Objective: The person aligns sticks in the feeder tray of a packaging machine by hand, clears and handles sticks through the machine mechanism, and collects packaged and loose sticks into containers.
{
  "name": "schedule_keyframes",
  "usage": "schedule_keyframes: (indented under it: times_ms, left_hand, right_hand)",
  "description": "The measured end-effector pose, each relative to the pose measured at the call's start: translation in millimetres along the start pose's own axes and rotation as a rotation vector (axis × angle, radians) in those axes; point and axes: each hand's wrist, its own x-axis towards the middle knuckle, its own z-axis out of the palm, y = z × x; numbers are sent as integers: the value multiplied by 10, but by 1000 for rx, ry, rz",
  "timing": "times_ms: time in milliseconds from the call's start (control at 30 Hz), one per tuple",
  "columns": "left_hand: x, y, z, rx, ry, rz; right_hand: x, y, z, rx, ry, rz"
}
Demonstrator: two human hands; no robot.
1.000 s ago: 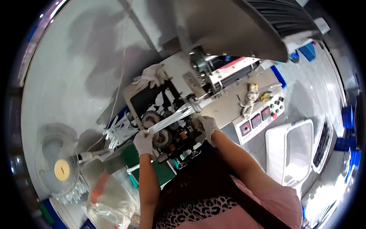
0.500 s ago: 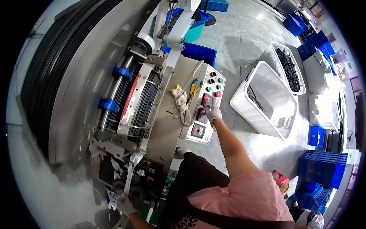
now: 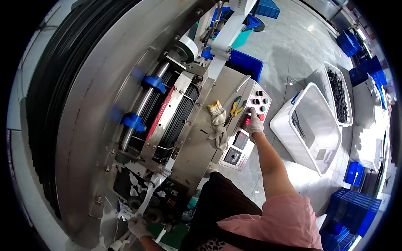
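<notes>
Pliers [image 3: 236,109] beside control panel [image 3: 240,141] | right hand [image 3: 254,126]: grip half-curled, empty | left hand [image 3: 138,227]: grip unclear

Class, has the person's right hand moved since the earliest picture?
Yes, rightward: the right hand was left of the control panel; now it is over that panel, beside the red button.
</notes>
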Motion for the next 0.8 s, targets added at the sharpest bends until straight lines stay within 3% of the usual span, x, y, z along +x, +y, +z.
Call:
schedule_keyframes:
  times_ms: [133, 200, 233, 300, 367, 400, 467, 533, 567, 600, 667, 733, 767, 800]
  left_hand:
    - [-16, -9, -39, 45, -3, 102]
    - [72, -167, -41, -93, -88, -95]
    - [229, -499, -61, 58, -84, 34]
    - [227, -544, -80, 272, -62, 86]
    - [344, -745, -59, 323, -30, 167]
    - [313, -695, -56, 327, -21, 232]
    - [276, -547, -38, 240, -33, 141]
    - [263, -511, -30, 510, -65, 189]
    - [281, -597, -4, 492, -65, 173]
    - [341, -730, 41, 402, -27, 203]
    - [367, -766, 71, 299, 13, 228]
    - [297, -629, -27, 410, 34, 331]
    - [369, -789, -11, 490, 90, 497]
    - [359, -762, -40, 483, 90, 495]
  right_hand:
    - [-35, -78, -119, -62, -78, 18]
    - [102, 85, 6, -102, -47, -36]
    - [89, 67, -79, 76, -115, -77]
    - [660, 791, 544, 708, -301, -30]
    - [-499, -232, -196, 235, -33, -48]
    - [-632, -145, -150, 149, -40, -148]
    - [-912, 315, 150, 120, -47, -428]
    - [-1549, 184, 34, -149, -347, -20]
    - [-1628, 638, 328, -129, -278, -238]
    - [-1966, 523, 173, -94, -420, -92]
    - [-2301, 617, 214, -181, -504, -72]
    - [-2482, 791, 294, -190, -547, -60]
    - [-2505, 836, 301, -236, -562, -84]
    - [-2547, 785, 263, -240, -557, -86]
